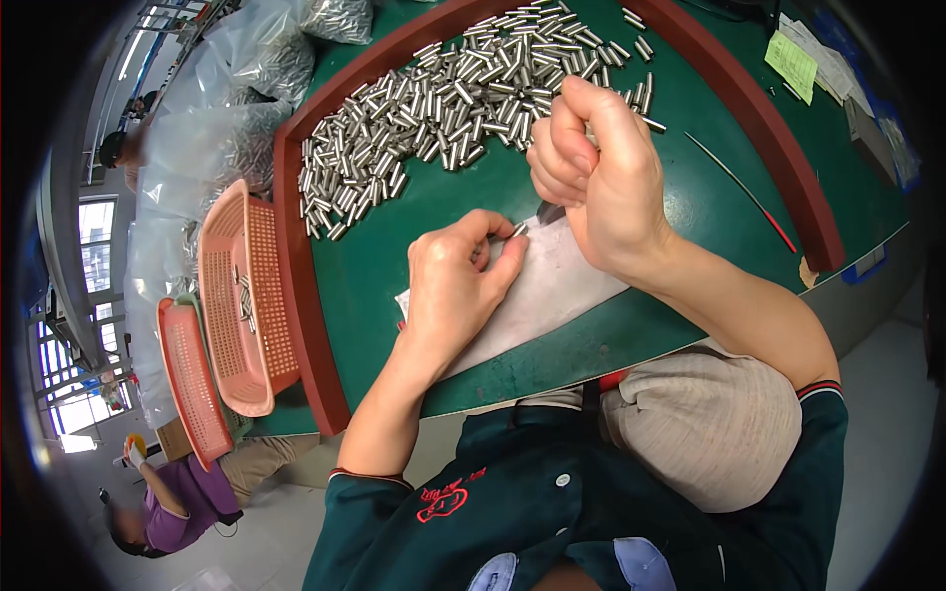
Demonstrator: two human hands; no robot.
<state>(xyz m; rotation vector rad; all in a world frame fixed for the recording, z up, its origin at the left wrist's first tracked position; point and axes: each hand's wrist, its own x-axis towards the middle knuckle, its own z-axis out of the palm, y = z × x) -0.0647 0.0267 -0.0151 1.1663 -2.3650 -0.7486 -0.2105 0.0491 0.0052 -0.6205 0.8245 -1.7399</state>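
Note:
My left hand (455, 281) pinches a small silver metal pin (518, 229) between thumb and fingers, just above a white sheet (567, 281) lying on the green table. Right beside it, my right hand (596, 167) is curled closed with fingers bent inward, and I cannot see what it holds. Beyond both hands lies a big heap of several short silver metal pins (443, 108) spread across the green mat.
A dark red raised rim (301, 286) borders the green table (709, 197). Pink plastic baskets (246, 295) hang off the left edge, one with a few pins. Clear bags of pins (256, 69) sit far left. A thin red-tipped rod (744, 192) and papers (793, 64) lie right. A person (168, 502) sits below left.

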